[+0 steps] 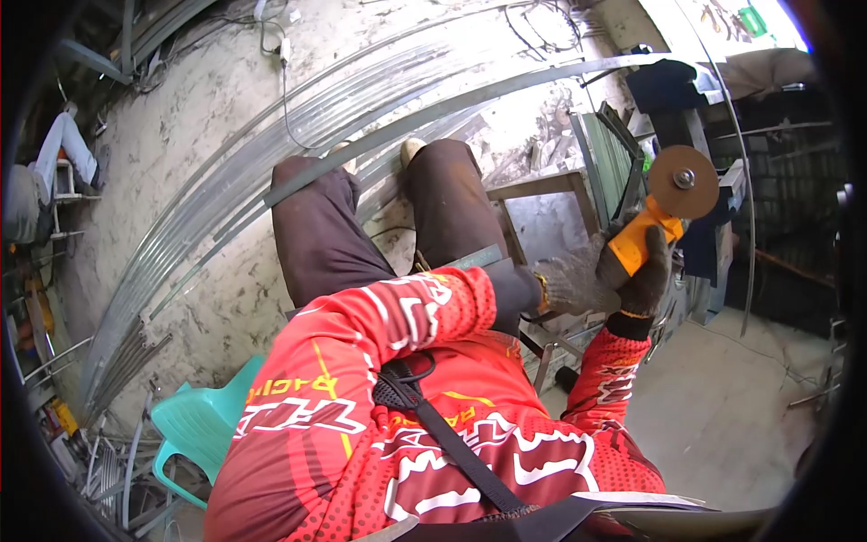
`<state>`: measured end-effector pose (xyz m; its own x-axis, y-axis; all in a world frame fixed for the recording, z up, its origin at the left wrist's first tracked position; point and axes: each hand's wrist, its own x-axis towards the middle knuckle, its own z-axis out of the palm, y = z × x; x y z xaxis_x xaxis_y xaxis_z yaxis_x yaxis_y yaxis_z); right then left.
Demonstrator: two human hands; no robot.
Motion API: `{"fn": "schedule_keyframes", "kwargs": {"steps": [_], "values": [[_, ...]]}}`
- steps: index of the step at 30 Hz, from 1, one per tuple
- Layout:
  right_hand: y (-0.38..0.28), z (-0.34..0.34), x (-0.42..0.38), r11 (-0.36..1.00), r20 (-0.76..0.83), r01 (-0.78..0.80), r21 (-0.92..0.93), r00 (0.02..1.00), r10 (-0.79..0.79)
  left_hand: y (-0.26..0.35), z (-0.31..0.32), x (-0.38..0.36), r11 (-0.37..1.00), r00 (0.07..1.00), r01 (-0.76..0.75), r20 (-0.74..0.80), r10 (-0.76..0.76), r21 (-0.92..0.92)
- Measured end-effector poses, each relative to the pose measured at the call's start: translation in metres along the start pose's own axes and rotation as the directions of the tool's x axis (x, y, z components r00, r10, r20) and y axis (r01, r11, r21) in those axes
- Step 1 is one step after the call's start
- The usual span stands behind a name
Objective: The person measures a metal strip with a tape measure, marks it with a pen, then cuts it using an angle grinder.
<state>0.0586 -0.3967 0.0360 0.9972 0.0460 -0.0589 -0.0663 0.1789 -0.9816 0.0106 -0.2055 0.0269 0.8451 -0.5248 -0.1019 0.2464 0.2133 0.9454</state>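
An orange angle grinder [630,246] with a round brown disc [684,182] is held up at the right, its disc facing the camera. My right hand [652,282], in a dark glove, is closed around the grinder's body. From the left, my left hand [578,275] reaches across in a grey knitted glove. It is closed against the grinder's near side, with its fingertips partly hidden behind the tool. A long metal bar [433,110] runs from over my knee to a dark blue stand [664,86] at the upper right.
Long metal profiles [194,212] lie on the floor left of and beyond my legs. A turquoise plastic chair [203,415] stands at the lower left. Metal frames [578,185] are beyond my right knee. At the far left, part of another person [68,149] shows.
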Motion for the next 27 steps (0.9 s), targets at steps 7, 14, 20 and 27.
{"fn": "schedule_keyframes", "kwargs": {"steps": [7, 14, 20, 27], "values": [[0.001, 0.028, 0.059, 0.939, 0.232, -0.119, -0.323, 0.952, 0.2, -0.047, -0.159, -0.065, 0.364, 0.527, 0.262, -0.449, 0.722, 0.894], [0.022, 0.07, 0.074, 0.846, 0.294, -0.112, -0.521, 0.907, 0.302, -0.068, -0.205, -0.101, 0.497, 0.615, 0.597, -0.757, 0.219, 0.629], [0.034, 0.086, 0.076, 0.831, 0.387, -0.055, -0.553, 0.867, 0.315, -0.066, -0.202, -0.104, 0.516, 0.651, 0.563, -0.731, 0.204, 0.646], [0.037, 0.098, 0.076, 0.762, 0.34, -0.067, -0.644, 0.867, 0.364, -0.046, -0.199, -0.09, 0.433, 0.659, 0.577, -0.708, 0.254, 0.693]]}}
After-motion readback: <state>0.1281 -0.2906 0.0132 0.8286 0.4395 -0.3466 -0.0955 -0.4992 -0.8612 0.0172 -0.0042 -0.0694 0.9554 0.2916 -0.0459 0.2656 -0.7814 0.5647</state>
